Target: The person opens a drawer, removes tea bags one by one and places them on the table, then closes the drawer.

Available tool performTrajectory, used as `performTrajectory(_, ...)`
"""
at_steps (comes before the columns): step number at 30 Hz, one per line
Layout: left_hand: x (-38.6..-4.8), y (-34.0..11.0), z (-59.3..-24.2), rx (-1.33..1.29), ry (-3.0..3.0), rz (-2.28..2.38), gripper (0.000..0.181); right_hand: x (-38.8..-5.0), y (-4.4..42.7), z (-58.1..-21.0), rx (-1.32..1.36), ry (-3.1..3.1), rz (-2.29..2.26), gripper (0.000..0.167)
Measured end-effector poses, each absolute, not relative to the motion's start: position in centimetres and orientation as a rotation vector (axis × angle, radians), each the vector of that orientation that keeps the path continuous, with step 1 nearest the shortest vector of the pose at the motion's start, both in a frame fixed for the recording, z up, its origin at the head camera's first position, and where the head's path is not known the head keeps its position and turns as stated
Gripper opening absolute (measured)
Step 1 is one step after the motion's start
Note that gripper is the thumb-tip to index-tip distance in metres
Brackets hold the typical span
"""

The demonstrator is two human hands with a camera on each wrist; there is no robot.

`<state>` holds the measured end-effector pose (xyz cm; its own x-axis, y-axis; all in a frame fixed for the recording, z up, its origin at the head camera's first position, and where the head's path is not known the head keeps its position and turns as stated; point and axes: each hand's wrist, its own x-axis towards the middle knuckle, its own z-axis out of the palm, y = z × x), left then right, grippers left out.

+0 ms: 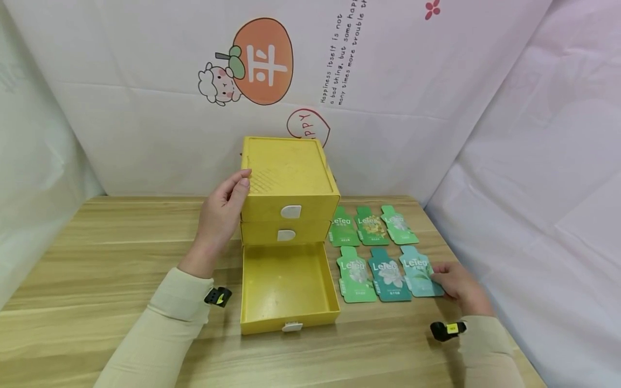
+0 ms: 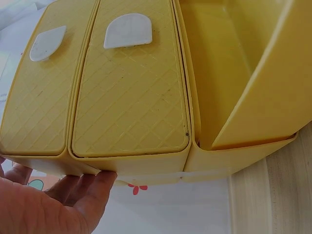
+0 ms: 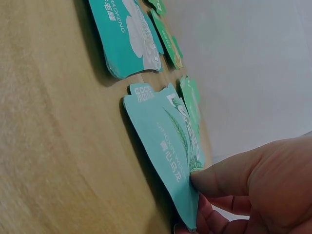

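Observation:
A yellow drawer box [image 1: 291,167] stands on the table, its lowest drawer [image 1: 286,285] pulled out with a bare floor showing. My left hand [image 1: 218,215] touches the box's left side near the top edge; in the left wrist view its fingers [image 2: 92,192] lie against that side. At the far right of the front row, my right hand [image 1: 458,285] pinches the edge of a light-blue LeTea tea packet [image 1: 419,275]. The right wrist view shows the thumb on the face of this packet [image 3: 163,136], with one edge tilted up from the table.
Beside the pinched packet lie a dark teal packet [image 1: 388,277] and a green one [image 1: 356,277]. Behind them is a row of green packets [image 1: 372,229]. Two upper drawers with white tabs [image 1: 291,212] are closed. A printed cloth [image 1: 160,145] hangs behind the table [image 1: 121,269].

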<state>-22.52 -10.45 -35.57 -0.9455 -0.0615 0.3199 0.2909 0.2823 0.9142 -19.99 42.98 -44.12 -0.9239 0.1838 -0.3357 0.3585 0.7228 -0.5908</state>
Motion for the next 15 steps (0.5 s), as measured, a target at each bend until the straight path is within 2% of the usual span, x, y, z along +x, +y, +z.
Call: performTrajectory(15, -22.58, -10.46, -35.57, -0.215, -2.256, -1.694, 0.053, -20.15, 43.1, -44.67, 0.41, 2.741, -0.873, 0.041)
